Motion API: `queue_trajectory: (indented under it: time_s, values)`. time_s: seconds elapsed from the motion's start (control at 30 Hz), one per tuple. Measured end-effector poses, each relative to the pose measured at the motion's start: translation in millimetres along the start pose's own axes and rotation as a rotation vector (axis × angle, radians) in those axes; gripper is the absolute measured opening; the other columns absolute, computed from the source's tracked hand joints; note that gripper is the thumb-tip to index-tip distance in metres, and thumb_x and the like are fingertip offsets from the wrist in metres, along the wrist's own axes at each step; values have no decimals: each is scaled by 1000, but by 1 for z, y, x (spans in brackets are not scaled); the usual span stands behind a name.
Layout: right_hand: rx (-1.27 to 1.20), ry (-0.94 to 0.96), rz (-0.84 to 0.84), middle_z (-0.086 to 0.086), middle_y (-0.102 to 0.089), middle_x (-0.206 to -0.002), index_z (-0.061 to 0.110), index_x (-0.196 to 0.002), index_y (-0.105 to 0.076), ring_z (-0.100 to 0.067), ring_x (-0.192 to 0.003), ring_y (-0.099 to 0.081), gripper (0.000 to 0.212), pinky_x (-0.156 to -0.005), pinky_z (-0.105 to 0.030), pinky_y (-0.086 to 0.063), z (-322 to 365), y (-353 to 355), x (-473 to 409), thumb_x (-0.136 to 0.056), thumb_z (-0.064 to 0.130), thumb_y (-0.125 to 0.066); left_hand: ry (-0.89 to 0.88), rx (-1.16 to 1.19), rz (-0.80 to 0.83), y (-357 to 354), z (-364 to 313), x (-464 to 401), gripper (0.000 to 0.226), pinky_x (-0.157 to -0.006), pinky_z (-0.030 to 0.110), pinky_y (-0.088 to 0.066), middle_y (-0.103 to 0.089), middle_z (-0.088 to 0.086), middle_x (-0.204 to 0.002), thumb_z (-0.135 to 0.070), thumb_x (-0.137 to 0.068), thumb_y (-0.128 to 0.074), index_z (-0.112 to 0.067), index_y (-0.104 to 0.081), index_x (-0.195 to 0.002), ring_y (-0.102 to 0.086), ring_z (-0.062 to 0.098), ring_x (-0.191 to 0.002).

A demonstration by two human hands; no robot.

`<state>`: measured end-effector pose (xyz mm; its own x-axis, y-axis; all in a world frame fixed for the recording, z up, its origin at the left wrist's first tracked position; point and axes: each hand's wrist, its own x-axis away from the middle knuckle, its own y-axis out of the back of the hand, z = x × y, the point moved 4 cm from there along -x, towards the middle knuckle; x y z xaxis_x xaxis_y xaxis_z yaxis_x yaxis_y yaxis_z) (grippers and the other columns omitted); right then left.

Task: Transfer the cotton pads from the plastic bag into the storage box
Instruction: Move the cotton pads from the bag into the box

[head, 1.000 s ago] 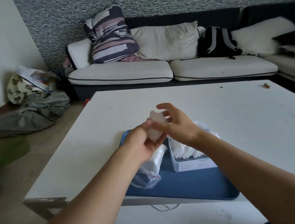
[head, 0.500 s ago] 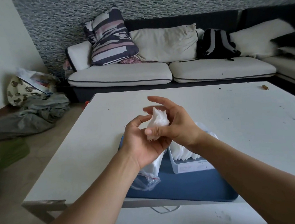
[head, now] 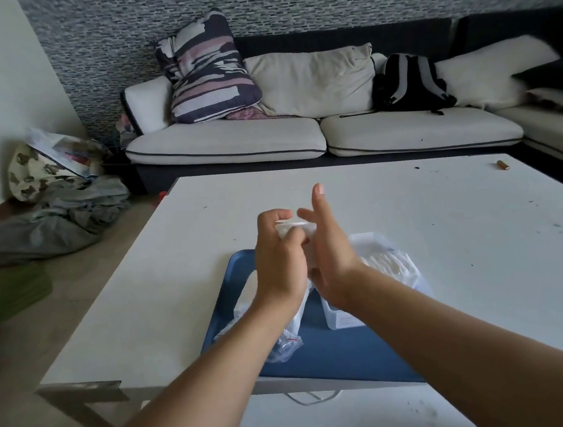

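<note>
Both my hands are raised over the blue tray, holding a small stack of cotton pads between them.

My left hand (head: 278,260) curls its fingers round the cotton pads (head: 291,227), whose white edge shows just above my knuckles; my right hand (head: 332,253) presses against the stack from the other side, forefinger pointing up and thumb straight. Below my left wrist the plastic bag (head: 275,328) lies crumpled on the blue tray (head: 345,356), with more pads inside it. Just right of it on the same tray stands the clear storage box (head: 374,293), partly hidden by my right forearm and already holding a row of white pads. The tray sits near the front edge of the white counter (head: 443,234).
</note>
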<state>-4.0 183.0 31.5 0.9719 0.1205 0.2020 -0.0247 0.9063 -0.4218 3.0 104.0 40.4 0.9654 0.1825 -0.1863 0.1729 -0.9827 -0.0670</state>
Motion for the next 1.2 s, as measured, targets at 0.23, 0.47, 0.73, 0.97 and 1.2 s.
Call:
queue_trajectory:
  time_s: [0.23, 0.47, 0.73, 0.97, 1.2]
  values:
    - [154, -110, 192, -12, -68, -112, 2, -131, -62, -21, -102, -66, 67, -79, -33, -57, 13, 12, -6, -90, 56, -61, -107, -111, -115, 6, -4, -13, 26, -60, 14, -41, -57, -2, -89, -16, -84, -47, -13, -50, -110, -54, 0, -75]
    - [139, -134, 168, -10, -69, -103, 7, -112, -68, -21, -92, -66, 35, -85, -33, -55, 26, 48, -14, -83, 27, -75, 36, 22, 168, -3, 10, -21, 45, -75, 28, -43, -52, 2, -101, -31, -72, -41, -17, -47, -114, -50, 17, -92]
    - [-298, -258, -196, -26, -67, -113, 1, -116, -59, -37, -107, -69, 29, -79, -46, -61, 35, 99, -24, -90, 10, -69, -442, -1353, 653, -20, 47, -1, 38, -94, 41, -46, -63, -5, -109, -49, -89, -50, -17, -64, -106, -51, 21, -111]
    - [-297, -351, -128, -23, -72, -96, -4, -103, -64, -34, -94, -73, 23, -75, -40, -63, 27, 105, -25, -86, 9, -73, -362, -1563, 705, -39, 68, 1, 44, -97, 42, -39, -52, 2, -130, -39, -99, -36, -10, -63, -117, -41, 28, -118]
    - [-12, -458, 2, -18, -73, -100, -2, -117, -63, -26, -83, -75, 43, -59, -24, -62, 13, 105, -28, -87, 26, -75, -217, -1652, 739, -50, 83, 2, 37, -99, 46, -34, -21, 7, -153, -33, -98, -42, -20, -56, -130, -31, 35, -127]
